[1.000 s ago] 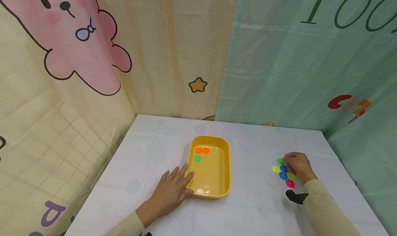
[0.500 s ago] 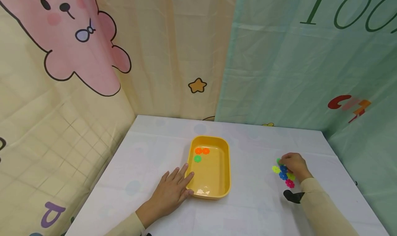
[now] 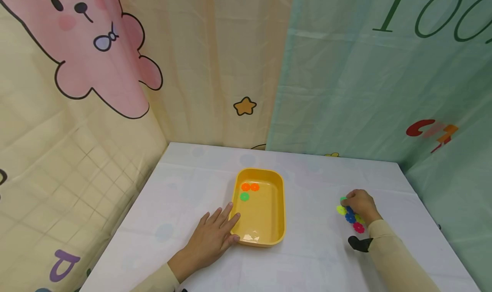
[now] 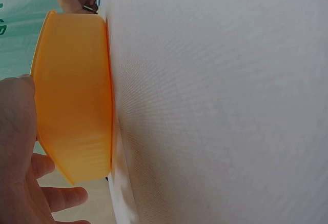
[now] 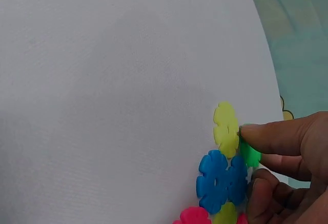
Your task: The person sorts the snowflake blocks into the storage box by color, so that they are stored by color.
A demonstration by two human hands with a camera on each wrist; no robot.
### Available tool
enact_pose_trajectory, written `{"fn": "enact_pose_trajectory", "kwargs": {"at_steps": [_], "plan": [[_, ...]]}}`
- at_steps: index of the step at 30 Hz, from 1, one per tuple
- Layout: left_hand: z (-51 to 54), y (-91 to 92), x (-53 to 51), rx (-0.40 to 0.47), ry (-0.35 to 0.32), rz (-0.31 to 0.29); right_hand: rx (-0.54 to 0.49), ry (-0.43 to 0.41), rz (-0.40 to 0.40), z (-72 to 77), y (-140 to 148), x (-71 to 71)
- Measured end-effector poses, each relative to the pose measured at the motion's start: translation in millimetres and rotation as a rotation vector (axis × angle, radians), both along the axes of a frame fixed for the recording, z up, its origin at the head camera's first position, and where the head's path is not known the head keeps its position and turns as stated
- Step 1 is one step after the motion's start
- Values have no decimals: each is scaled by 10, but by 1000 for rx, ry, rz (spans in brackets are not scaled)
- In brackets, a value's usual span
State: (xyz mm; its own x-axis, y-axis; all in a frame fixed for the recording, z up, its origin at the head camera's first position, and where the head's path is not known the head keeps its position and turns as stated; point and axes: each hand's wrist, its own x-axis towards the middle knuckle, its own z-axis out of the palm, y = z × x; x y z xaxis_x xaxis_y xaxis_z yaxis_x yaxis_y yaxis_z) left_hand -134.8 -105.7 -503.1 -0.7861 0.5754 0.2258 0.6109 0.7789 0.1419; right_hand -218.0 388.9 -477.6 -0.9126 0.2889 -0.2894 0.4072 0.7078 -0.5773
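My left hand [image 3: 211, 238] lies with spread fingers against the left rim of a yellow tray [image 3: 267, 217]. Two orange flower-shaped plastic pieces [image 3: 245, 187] and one green flower piece [image 3: 244, 197] lie inside the tray. To the right, my right hand [image 3: 360, 204] pinches another green flower piece [image 5: 250, 155] between thumb and forefinger, at the edge of a small cluster. That cluster has a yellow flower piece [image 5: 226, 129] and blue flower pieces [image 5: 212, 180] close to the fingers. Pink flower pieces [image 3: 358, 227] are nearer the sleeve; one is partly hidden.
A white-covered table [image 3: 307, 249] carries everything. Printed curtains [image 3: 346, 70] hang behind it and along both sides. A black strap end [image 3: 359, 243] dangles from the right sleeve, near the tabletop.
My right hand has shifted slightly left over the cluster, and its fingers have come onto the green flower piece. My left hand and the tray stay where they were.
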Motion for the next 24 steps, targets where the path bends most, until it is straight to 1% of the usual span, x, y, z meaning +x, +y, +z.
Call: {"fn": "enact_pose_trajectory", "kwargs": {"at_steps": [3, 6, 8, 12, 17, 24], "plan": [[-1, 2, 0, -2, 0, 1, 7, 21, 1, 6, -16, -16], [1, 3, 1, -2, 2, -1, -33, 53, -24, 18, -67, -40], [1, 4, 1, -1, 3, -1, -95, 72, -52, 40, -128, -66], [5, 6, 4, 1, 1, 2, -260, 109, -93, 127, -303, -120], [7, 8, 6, 6, -7, 2, -414, 158, -68, 282, -552, -161], [5, 7, 10, 7, -4, 0, -529, 185, -34, 444, -903, -265]]}}
